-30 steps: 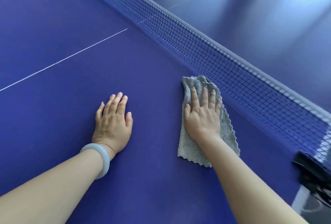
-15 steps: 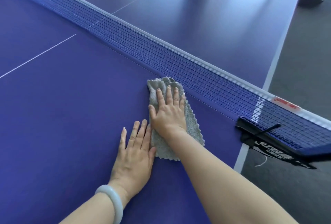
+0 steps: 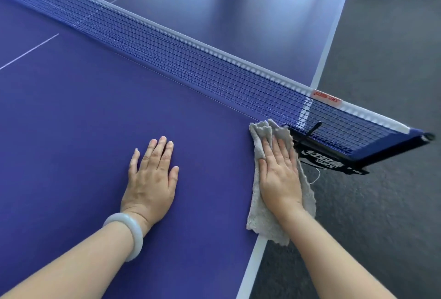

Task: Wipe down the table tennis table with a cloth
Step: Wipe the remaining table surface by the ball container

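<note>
Over at the right-hand edge of the table, right up beside the black net clamp, the grey cloth is lying flat, with its outer side hanging past the white border line over the dark, grainy floor. The right hand is pressing down on it with straight, closed-up fingers, not gripping. The left hand is resting palm-down on bare tabletop well to the left, fingers stretched out and holding nothing, and a smooth pale bangle is sitting on that wrist. The top is looking matte purple-blue, with the far half catching soft glare. The net is running diagonally across, dark blue mesh under white tape. The cloth is looking fuzzy, bunched at its far end, with wavy scalloped edges.
</note>
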Motion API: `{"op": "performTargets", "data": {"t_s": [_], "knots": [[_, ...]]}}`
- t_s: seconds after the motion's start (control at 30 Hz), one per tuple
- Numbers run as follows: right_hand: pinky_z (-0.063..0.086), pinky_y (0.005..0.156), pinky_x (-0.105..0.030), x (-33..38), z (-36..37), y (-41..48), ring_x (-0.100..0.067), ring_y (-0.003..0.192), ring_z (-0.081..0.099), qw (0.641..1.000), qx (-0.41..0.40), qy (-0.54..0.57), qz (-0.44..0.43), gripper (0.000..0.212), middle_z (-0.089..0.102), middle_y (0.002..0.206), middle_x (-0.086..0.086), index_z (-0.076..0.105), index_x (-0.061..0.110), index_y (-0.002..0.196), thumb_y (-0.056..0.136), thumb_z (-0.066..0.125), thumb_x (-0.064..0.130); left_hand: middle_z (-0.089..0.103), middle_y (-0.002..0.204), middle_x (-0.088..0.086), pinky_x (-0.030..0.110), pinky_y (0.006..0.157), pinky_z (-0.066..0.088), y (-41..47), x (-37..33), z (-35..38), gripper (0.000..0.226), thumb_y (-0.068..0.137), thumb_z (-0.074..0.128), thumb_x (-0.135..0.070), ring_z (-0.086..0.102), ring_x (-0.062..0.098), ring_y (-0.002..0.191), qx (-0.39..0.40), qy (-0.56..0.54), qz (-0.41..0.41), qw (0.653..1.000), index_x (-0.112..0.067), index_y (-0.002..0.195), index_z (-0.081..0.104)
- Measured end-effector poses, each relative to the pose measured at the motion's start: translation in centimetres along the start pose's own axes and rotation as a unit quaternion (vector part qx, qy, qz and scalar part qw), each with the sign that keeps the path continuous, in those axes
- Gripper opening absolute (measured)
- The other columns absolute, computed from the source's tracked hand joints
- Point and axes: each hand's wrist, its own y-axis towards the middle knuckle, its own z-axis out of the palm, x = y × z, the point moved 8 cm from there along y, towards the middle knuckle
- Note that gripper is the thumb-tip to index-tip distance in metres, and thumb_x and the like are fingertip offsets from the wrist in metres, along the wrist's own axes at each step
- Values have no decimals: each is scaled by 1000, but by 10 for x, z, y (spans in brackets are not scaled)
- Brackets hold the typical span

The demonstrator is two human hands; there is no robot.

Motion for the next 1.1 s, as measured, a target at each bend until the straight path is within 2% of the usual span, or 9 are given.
{"op": "performTargets", "data": {"t_s": [0.07, 0.2, 0.37, 0.47, 0.53, 0.6, 0.73, 0.9, 1.1], "knots": [[-7, 124, -32, -1, 5, -25, -6, 151, -13, 998, 3, 55, 27, 55, -3, 165, 13, 8, 27, 158, 107, 25, 34, 11, 165, -3, 43, 124, 0, -1, 0, 0, 69, 96, 5, -46, 4, 14, 153, -2, 4, -5, 1000, -17, 158, 18], [-2, 110, -11, -5, 7, -38, 4, 147, -19, 988, 11, 145, 49, 52, -7, 163, 25, 12, 35, 158, 108, 26, 36, 12, 166, -2, 44, 123, 1, 0, 3, 3, 58, 104, 22, -37, 4, 14, 153, -13, -3, -11, 1000, -17, 158, 19], [4, 116, -19, 0, 0, -30, -3, 150, -14, 984, -7, 160, 74, 51, -2, 165, 16, 14, 29, 158, 108, 24, 31, 12, 166, -3, 42, 123, -2, 0, 5, 5, 59, 103, 24, -39, 4, 14, 153, -23, -10, -12, 1000, -18, 158, 18], [28, 115, -35, 16, 12, -66, -16, 152, -16, 981, -8, 140, 133, 59, -14, 166, 9, 5, 29, 159, 105, 26, 38, 12, 166, -3, 42, 123, -3, 0, 6, 6, 59, 103, 24, -39, 4, 14, 153, -26, -16, -13, 999, -18, 158, 18], [46, 99, -43, 36, 23, -115, -30, 152, 6, 982, -1, 117, 148, 65, -25, 163, 10, 2, 35, 158, 100, 26, 49, 11, 166, -3, 42, 123, -3, 1, 5, 5, 58, 104, 23, -39, 4, 14, 153, -26, -14, -9, 1000, -18, 158, 17], [50, 88, -42, 50, 28, -150, -33, 135, 37, 984, 4, 120, 132, 68, -32, 159, 13, 3, 39, 158, 95, 25, 55, 11, 166, -3, 42, 123, -3, 1, 5, 5, 58, 105, 23, -39, 4, 15, 153, -23, -14, -10, 1000, -18, 158, 17], [48, 84, -39, 42, 29, -132, -33, 116, 46, 986, 12, 83, 142, 66, -28, 162, 3, -2, 38, 158, 98, 23, 53, 10, 166, -3, 43, 123, -2, 1, 4, 6, 58, 105, 21, -39, 4, 15, 153, -20, -4, -9, 1000, -18, 158, 16], [23, 116, -55, 22, 27, -72, -48, 145, 16, 987, 24, -23, 155, 59, -18, 165, -7, -9, 32, 158, 104, 14, 42, 7, 166, -2, 44, 123, -2, 1, 3, 6, 60, 103, 15, -41, 1, 16, 153, -9, 25, -10, 1000, -18, 159, 12], [0, 120, -60, 17, 21, -58, -52, 147, 1, 987, 24, -46, 152, 55, -12, 166, 1, -3, 42, 156, 105, 18, 42, 16, 165, 5, 40, 123, 3, -12, -3, 1, 56, 106, 18, -37, 9, 21, 153, -16, 51, 7, 999, -13, 157, 20]]}}
